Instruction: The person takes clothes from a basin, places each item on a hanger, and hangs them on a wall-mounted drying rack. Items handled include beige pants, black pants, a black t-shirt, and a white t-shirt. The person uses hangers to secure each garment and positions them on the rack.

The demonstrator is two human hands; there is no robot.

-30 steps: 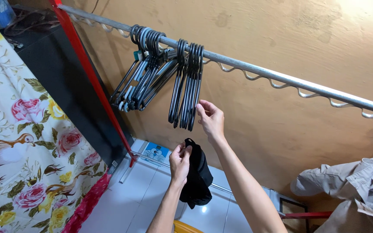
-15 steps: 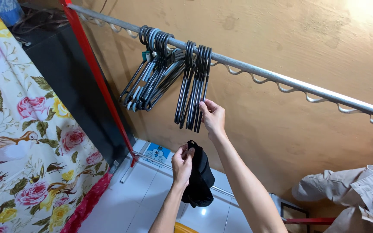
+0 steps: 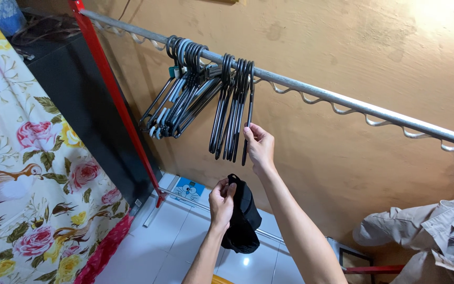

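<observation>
A grey metal rail (image 3: 311, 90) slopes across the tan wall, with several black and grey hangers (image 3: 185, 100) bunched on it at the left. My right hand (image 3: 260, 148) pinches the lower part of the rightmost black hanger (image 3: 247, 113), which stands a little apart from its neighbours while its hook stays on the rail. Below it, my left hand (image 3: 221, 202) grips a small black garment (image 3: 243, 215) by its top edge, and the cloth hangs limp over the floor.
A red post (image 3: 116, 100) slants down at the left beside a dark panel. A flowered curtain (image 3: 22, 173) fills the left edge. A beige garment (image 3: 426, 236) lies at the lower right. White floor tiles (image 3: 158, 247) lie below.
My right hand has closed on the rightmost hanger and drawn it slightly away from the bunch. The left hand still holds the black garment in about the same place.
</observation>
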